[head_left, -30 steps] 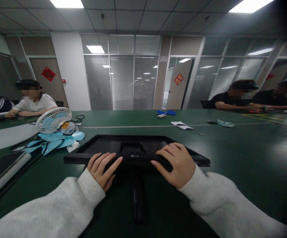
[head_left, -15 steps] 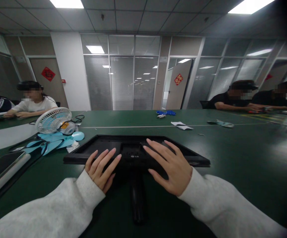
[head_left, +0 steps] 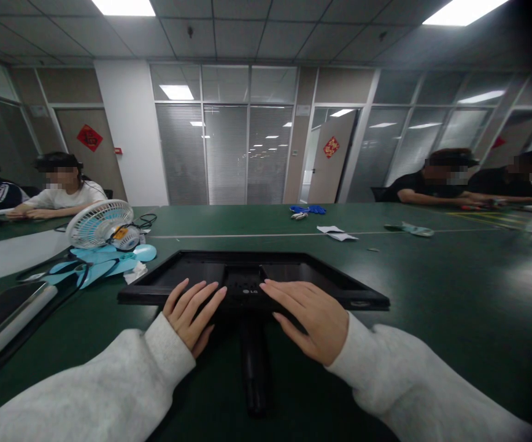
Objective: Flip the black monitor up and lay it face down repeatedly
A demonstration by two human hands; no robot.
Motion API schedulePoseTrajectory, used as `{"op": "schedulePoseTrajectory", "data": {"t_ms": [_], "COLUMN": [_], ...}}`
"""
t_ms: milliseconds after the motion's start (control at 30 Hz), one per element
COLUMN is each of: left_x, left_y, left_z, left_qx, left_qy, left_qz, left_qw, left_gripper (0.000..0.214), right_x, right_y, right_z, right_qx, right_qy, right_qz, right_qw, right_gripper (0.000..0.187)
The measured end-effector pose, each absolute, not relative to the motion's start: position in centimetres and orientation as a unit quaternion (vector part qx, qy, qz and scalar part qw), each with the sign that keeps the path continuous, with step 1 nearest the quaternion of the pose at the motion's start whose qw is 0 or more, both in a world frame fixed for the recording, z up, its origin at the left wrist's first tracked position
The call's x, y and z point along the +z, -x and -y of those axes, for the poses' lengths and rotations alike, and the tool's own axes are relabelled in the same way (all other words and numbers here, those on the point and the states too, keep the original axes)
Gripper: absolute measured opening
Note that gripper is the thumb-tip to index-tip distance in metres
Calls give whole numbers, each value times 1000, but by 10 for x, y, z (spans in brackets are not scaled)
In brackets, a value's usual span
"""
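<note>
A black LG monitor point(head_left: 293, 301) lies flat on the green table in front of me, its raised rim around a recessed middle. From its near edge the black stand neck point(head_left: 254, 368) points toward me. My left hand point(head_left: 189, 316) rests over the near edge, left of the logo, with fingers stretched out. Right of the logo, my right hand point(head_left: 314, 316) lies over the same edge, fingers straight and close together, thumb apart. Neither hand is wrapped around anything. Parts of the near rim are hidden under both hands.
To the left are a white fan point(head_left: 102, 224), light-blue fan blades point(head_left: 104, 261), crumpled tissue point(head_left: 135, 272) and a black-and-white device point(head_left: 10, 319) with a cable. Farther back lie blue gloves point(head_left: 309, 210) and white papers point(head_left: 336, 233). Several people sit at the far sides.
My right hand has lowered, its spread fingers drawing together and down onto the monitor's near edge. The left hand has shifted very slightly. The monitor stays in place.
</note>
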State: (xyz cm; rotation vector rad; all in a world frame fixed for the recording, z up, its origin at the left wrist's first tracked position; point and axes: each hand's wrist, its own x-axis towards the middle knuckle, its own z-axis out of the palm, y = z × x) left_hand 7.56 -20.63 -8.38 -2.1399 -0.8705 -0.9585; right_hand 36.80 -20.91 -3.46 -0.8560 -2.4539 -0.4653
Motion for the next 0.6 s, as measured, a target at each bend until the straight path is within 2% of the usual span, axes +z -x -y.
{"op": "schedulePoseTrajectory", "data": {"t_ms": [400,533,600], "left_x": [-78,-52,-31], "left_y": [-77,-74,-61], "left_z": [213,222,218], "left_qx": [-338,-287,-261], "left_qy": [822,839,833], "left_qz": [351,377,393], "left_qw": [294,268,289], "left_gripper": [55,57,60], "right_x": [-29,-20,-13], "right_y": [-364,-372,-387], "right_z": [213,219,215], "right_qx": [-141,-99,-82], "right_qy": [335,351,358], "right_qz": [903,907,908], "right_qw": [228,210,199], "right_gripper": [48,55,59]}}
